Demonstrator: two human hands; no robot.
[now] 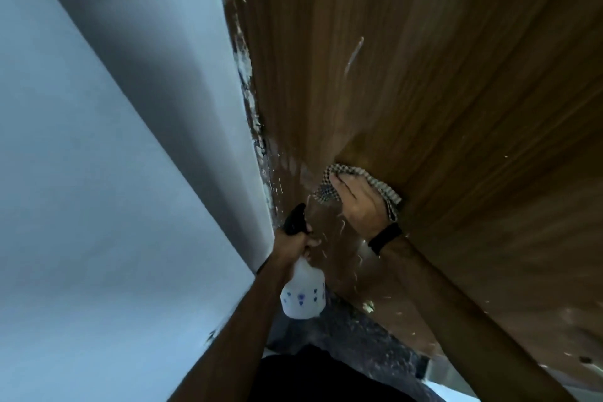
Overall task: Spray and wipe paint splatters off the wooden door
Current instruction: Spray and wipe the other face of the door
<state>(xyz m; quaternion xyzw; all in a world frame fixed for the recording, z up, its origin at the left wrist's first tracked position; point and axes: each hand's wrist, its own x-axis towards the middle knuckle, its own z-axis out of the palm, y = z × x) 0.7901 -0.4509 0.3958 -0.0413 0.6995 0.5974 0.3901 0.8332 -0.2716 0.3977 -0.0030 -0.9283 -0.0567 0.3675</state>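
Note:
The brown wooden door [424, 75] fills the right half of the view, seen steeply from above. White paint splatters [284, 170] speckle its left edge and lower part, and one long white streak [354, 54] sits higher up. My right hand [360, 202] presses a black-and-white checked cloth [329, 188] flat against the door. A dark band circles that wrist. My left hand [293, 243] grips the black trigger head of a translucent white spray bottle [303, 294] with small blue marks, its nozzle close to the cloth.
A pale blue-grey wall [114, 173] runs along the left, meeting the door frame, whose edge [248, 85] is crusted with white paint. Dark speckled floor [359, 336] shows below the door's bottom edge. My dark clothing sits at the bottom middle.

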